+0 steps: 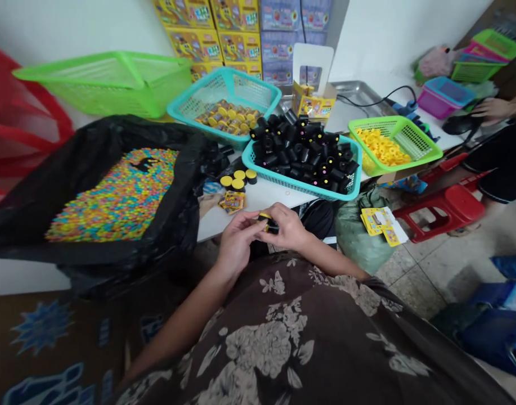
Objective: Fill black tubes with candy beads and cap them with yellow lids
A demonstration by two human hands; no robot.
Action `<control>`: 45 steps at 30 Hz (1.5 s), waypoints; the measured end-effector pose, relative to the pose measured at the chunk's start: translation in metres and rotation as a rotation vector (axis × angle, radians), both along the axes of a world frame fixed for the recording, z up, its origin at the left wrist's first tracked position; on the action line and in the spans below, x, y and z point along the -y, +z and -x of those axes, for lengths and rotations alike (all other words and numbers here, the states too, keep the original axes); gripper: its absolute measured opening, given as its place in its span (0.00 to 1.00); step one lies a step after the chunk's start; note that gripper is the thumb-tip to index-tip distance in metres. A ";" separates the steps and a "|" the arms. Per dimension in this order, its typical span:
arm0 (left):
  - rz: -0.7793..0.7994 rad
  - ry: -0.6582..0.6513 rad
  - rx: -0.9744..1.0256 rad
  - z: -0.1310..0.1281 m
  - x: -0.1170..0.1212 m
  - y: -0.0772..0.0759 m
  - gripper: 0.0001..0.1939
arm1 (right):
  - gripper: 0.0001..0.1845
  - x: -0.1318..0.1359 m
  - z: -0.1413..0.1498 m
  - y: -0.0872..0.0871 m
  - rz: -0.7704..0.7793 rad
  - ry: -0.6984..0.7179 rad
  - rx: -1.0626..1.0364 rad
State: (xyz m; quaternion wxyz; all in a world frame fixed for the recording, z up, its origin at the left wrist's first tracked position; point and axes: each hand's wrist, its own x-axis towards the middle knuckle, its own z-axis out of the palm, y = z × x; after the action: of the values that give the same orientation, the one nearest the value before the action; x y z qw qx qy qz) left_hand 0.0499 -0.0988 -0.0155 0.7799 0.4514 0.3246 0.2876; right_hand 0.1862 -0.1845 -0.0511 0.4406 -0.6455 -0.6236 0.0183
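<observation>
Both hands are together here, the left hand (238,242) and the right hand (288,228) pinching a small black tube (272,227) with a yellow cap (264,217) between them, low in the centre of the frame, just off the front edge of the white table (261,197). Right ahead, a few loose yellow caps (233,181) sit on that table, and behind them a teal basket (283,181) is heaped with capped black tubes (300,149). Off to the left, a black plastic liner (169,225) holds a great spread of multicoloured pellets (114,197). Watch that grip: the tube is small, and one slip could drop it to the tiled floor (426,287) or lose it among the pellets. That piled basket looks risky too, since one knock could send tubes rolling over its rim.
</observation>
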 end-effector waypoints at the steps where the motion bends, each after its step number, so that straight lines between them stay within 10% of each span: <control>1: -0.008 0.005 0.015 0.000 -0.001 0.002 0.18 | 0.20 0.001 -0.001 0.003 0.018 0.017 -0.109; 12: 0.407 -0.179 -0.024 0.000 -0.014 0.007 0.09 | 0.32 -0.007 -0.012 0.000 0.167 0.251 -1.014; 23: 0.471 -0.107 -0.159 -0.005 -0.013 0.027 0.09 | 0.29 -0.008 -0.013 -0.002 0.155 0.193 -0.681; 28: 0.573 -0.072 -0.040 -0.009 -0.012 0.023 0.09 | 0.16 -0.008 -0.003 -0.006 -0.079 -0.153 -0.080; 33: 0.652 -0.029 0.067 -0.012 -0.013 0.018 0.10 | 0.12 -0.006 0.002 -0.010 -0.225 -0.142 0.386; 45: 0.601 -0.060 0.046 -0.012 -0.016 0.022 0.10 | 0.22 -0.012 0.002 -0.017 -0.181 -0.145 0.264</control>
State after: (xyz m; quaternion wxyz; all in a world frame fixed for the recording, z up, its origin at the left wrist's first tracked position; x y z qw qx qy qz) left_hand 0.0620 -0.0832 0.0066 0.8938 0.2032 0.3638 0.1656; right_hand 0.1837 -0.1730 -0.0685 0.4113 -0.6434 -0.6269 -0.1545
